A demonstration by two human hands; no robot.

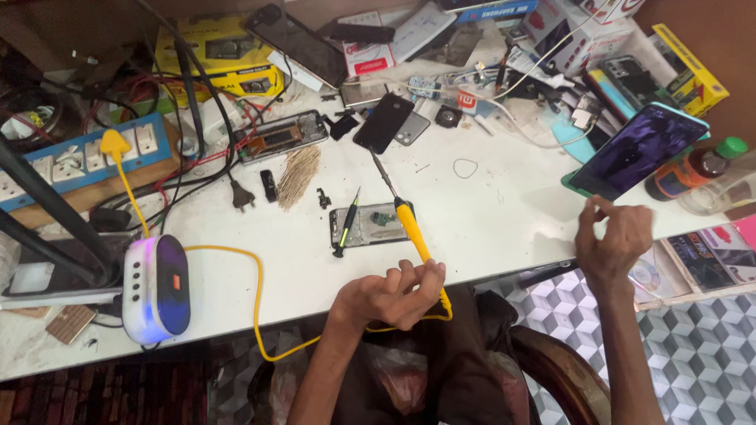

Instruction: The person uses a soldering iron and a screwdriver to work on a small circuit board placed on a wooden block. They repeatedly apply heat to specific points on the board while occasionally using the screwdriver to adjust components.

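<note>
My left hand (391, 295) is closed around the rear end of a yellow-handled soldering iron (411, 229) at the near edge of the white table (488, 205). The iron's metal tip points away from me, past an opened phone frame (370, 224) with a small green board inside. A black and green screwdriver (345, 223) lies across that frame's left side. My right hand (613, 240) is raised at the table's right edge with its fingertips pinched together; whether anything is between them I cannot tell. A phone with a dark purple screen (636, 149) leans just beyond it.
A yellow cable (256, 303) loops off the table edge. A small speaker with a glowing end (156, 287) sits at the left, a blue power strip (79, 157) behind it. Phone parts, boxes (220, 59) and a black phone back (383, 122) crowd the far side. A green-capped bottle (705, 165) stands right.
</note>
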